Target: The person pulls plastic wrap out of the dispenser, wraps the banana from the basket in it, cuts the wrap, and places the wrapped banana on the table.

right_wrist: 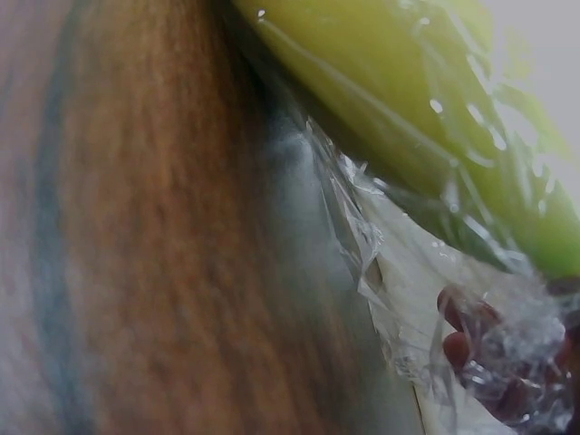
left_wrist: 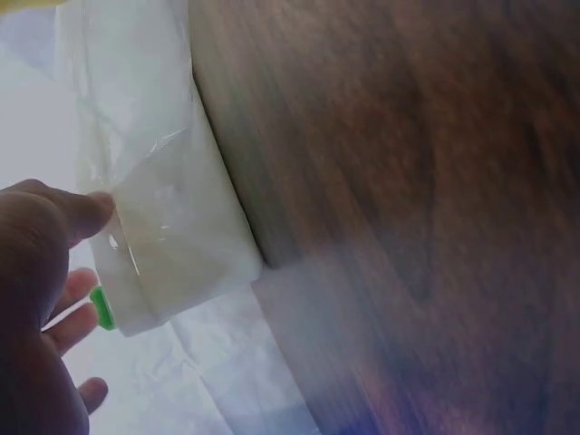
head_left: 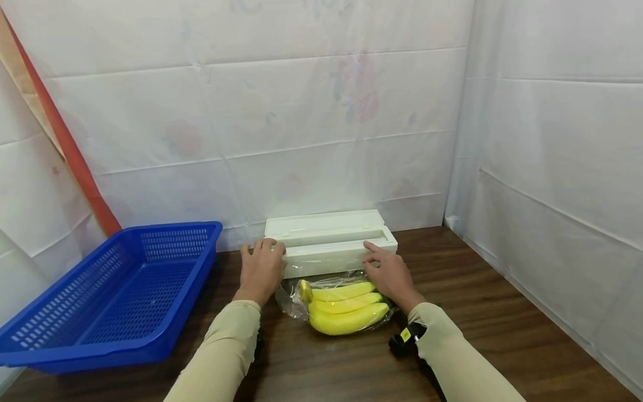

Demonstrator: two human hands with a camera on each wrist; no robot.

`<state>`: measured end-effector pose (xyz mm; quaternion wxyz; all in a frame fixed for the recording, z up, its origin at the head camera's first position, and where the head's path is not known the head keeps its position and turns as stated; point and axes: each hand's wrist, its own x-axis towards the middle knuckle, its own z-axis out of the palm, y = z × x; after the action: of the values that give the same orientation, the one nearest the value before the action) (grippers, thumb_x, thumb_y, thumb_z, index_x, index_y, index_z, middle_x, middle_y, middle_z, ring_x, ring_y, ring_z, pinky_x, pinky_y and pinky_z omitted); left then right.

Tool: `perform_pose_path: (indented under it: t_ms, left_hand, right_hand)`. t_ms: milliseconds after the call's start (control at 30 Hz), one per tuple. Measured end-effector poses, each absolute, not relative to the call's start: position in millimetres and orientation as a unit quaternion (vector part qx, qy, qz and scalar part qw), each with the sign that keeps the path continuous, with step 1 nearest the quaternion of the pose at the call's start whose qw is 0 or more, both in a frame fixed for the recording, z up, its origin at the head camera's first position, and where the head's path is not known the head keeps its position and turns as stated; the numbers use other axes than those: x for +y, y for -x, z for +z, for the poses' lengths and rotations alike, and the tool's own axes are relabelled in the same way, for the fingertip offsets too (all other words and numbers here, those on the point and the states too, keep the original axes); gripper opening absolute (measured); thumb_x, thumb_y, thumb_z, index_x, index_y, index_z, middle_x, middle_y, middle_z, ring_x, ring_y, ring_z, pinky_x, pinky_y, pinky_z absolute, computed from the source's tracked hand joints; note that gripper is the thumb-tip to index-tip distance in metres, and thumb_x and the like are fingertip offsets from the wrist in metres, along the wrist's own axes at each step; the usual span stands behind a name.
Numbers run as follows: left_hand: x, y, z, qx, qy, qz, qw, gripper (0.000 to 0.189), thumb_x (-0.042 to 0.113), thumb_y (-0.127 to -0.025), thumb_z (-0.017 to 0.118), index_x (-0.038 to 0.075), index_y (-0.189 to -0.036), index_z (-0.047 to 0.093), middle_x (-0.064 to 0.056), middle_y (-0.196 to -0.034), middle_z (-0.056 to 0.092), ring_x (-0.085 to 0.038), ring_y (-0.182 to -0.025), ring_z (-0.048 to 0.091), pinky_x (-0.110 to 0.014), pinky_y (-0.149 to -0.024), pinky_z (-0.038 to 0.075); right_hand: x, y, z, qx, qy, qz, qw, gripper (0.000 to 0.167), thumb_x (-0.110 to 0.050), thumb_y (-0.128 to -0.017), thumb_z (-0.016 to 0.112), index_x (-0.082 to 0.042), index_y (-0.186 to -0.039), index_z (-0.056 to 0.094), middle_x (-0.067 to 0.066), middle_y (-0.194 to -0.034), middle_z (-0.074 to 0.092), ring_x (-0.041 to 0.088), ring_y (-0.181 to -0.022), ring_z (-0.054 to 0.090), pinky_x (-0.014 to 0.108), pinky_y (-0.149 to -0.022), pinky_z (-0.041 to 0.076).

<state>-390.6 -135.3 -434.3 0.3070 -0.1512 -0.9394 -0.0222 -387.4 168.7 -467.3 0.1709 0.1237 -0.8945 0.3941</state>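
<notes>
A long white cling film dispenser lies across the table with its lid raised at the back. Clear cling film runs down its front and around a bunch of yellow bananas. My left hand holds the dispenser's left end, the thumb on the film-covered edge and the other fingers near a green tab. At the right end, my right hand has its index finger along the top edge. In the right wrist view its curled fingers hold bunched film beside the bananas.
On the left stands a blue perforated plastic basket. The brown wood-grain table extends to the right, up to a white sheet. Another sheet hangs right behind the dispenser.
</notes>
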Motion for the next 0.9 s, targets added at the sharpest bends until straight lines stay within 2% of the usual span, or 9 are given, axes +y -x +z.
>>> perform_pose_path:
  t_ms: [100,267,433,533,567,633,667,833,900]
  left_hand:
    - [-136,391,-433,-0.931,0.163,-0.029,0.325,0.011,0.017,-0.088,0.078,0.011,-0.095,0.072,-0.014,-0.116,0.066,-0.034,-0.112,0.058,-0.060,-0.098,0.039]
    - [-139,392,-431,-0.913,0.190,-0.069,0.355,0.005,0.012,-0.087,0.076,0.010,-0.085,0.072,-0.012,-0.106,0.068,-0.033,-0.099,0.061,-0.051,-0.083,0.048]
    - [-139,385,-425,-0.917,0.174,-0.147,0.327,0.006,0.014,-0.089,0.074,0.011,-0.084,0.071,-0.009,-0.097,0.066,-0.029,-0.086,0.060,-0.045,-0.071,0.051]
    - [-136,378,-419,-0.933,0.142,-0.182,0.274,0.006,0.019,-0.092,0.070,0.015,-0.089,0.073,-0.004,-0.097,0.069,-0.024,-0.081,0.062,-0.043,-0.065,0.053]
    - [-135,376,-418,-0.939,0.130,-0.192,0.255,0.007,0.021,-0.094,0.069,0.016,-0.092,0.073,-0.003,-0.095,0.070,-0.023,-0.080,0.063,-0.043,-0.065,0.053]
    - [-132,372,-414,-0.945,0.108,-0.211,0.225,0.008,0.024,-0.095,0.067,0.018,-0.096,0.073,0.000,-0.092,0.072,-0.020,-0.076,0.063,-0.043,-0.066,0.053]
    - [-130,370,-413,-0.945,0.100,-0.224,0.215,0.009,0.025,-0.096,0.066,0.019,-0.097,0.072,0.001,-0.090,0.072,-0.018,-0.075,0.063,-0.043,-0.067,0.053]
    - [-119,363,-405,-0.935,0.092,-0.277,0.202,0.009,0.027,-0.098,0.065,0.021,-0.097,0.071,0.006,-0.084,0.068,-0.014,-0.070,0.059,-0.040,-0.066,0.050]
    - [-116,361,-402,-0.930,0.095,-0.294,0.199,0.009,0.028,-0.098,0.065,0.022,-0.097,0.071,0.007,-0.084,0.067,-0.013,-0.070,0.058,-0.039,-0.066,0.049]
  right_hand:
    - [169,387,-468,-0.891,-0.125,0.399,0.174,0.019,-0.017,-0.098,0.063,-0.010,-0.102,0.079,-0.008,-0.145,0.053,0.008,-0.039,0.028,0.023,-0.044,0.029]
    - [168,390,-468,-0.883,-0.141,0.405,0.189,0.020,-0.016,-0.098,0.062,-0.008,-0.102,0.079,0.001,-0.148,0.052,0.006,-0.039,0.031,0.024,-0.044,0.030]
    - [170,391,-468,-0.874,-0.161,0.409,0.207,0.020,-0.015,-0.098,0.062,-0.006,-0.106,0.078,0.007,-0.145,0.055,0.011,-0.036,0.033,0.029,-0.041,0.033]
    - [174,390,-466,-0.876,-0.173,0.388,0.229,0.018,-0.015,-0.098,0.064,-0.007,-0.103,0.079,0.010,-0.138,0.060,0.023,-0.066,0.064,0.040,-0.063,0.054]
    - [176,389,-464,-0.877,-0.178,0.380,0.234,0.018,-0.016,-0.098,0.064,-0.007,-0.102,0.079,0.011,-0.136,0.062,0.029,-0.083,0.067,0.046,-0.076,0.055]
    - [180,387,-459,-0.880,-0.187,0.364,0.242,0.018,-0.017,-0.097,0.065,-0.006,-0.102,0.079,0.013,-0.132,0.064,0.036,-0.113,0.062,0.054,-0.095,0.048]
    - [183,385,-456,-0.882,-0.189,0.359,0.240,0.018,-0.018,-0.098,0.065,-0.007,-0.103,0.078,0.012,-0.128,0.066,0.036,-0.115,0.061,0.056,-0.099,0.045]
    - [202,378,-445,-0.888,-0.190,0.370,0.194,0.024,-0.026,-0.101,0.063,-0.010,-0.112,0.077,0.003,-0.108,0.073,0.018,-0.082,0.066,0.042,-0.078,0.054]
    - [209,376,-443,-0.890,-0.191,0.372,0.184,0.025,-0.028,-0.101,0.062,-0.012,-0.112,0.076,0.000,-0.102,0.073,0.014,-0.080,0.065,0.038,-0.074,0.053]
